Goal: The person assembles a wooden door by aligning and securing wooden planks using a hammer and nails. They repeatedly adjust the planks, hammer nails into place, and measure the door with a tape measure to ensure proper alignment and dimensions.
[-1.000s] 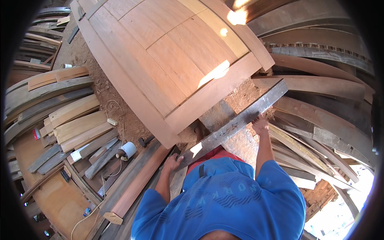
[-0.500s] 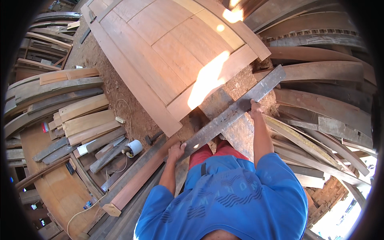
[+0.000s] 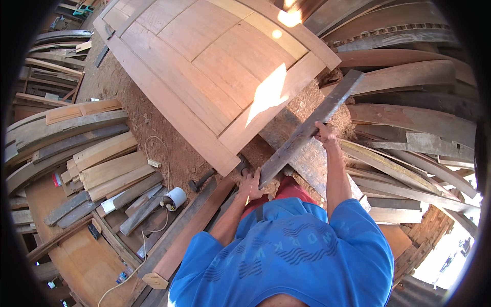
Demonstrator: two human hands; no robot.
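Note:
A long, dark, weathered wooden plank [image 3: 307, 128] slants across in front of my body, its near end low on the left and its far end high on the right. My right hand [image 3: 327, 136] is closed on the plank's right edge near its middle. At the near end, my left hand [image 3: 249, 186] has its fingers against the plank; part of that grip is hidden. Just beyond lies a large panelled wooden door [image 3: 225, 66], with one corner close to my left hand. A hammer-like tool [image 3: 202, 180] rests left of that hand.
Stacked boards [image 3: 409, 82] crowd the right side, and short wood offcuts [image 3: 115, 166] lie on the left. A white container [image 3: 176, 197] stands near a pale cord [image 3: 166, 153]. A reddish timber beam [image 3: 189, 227] runs beside my left arm. Sawdust covers the ground [image 3: 135, 110].
The plank has turned, showing a darker face, and its near end has swung right and away from me. My left hand moved right with that end; my right hand stays on the plank.

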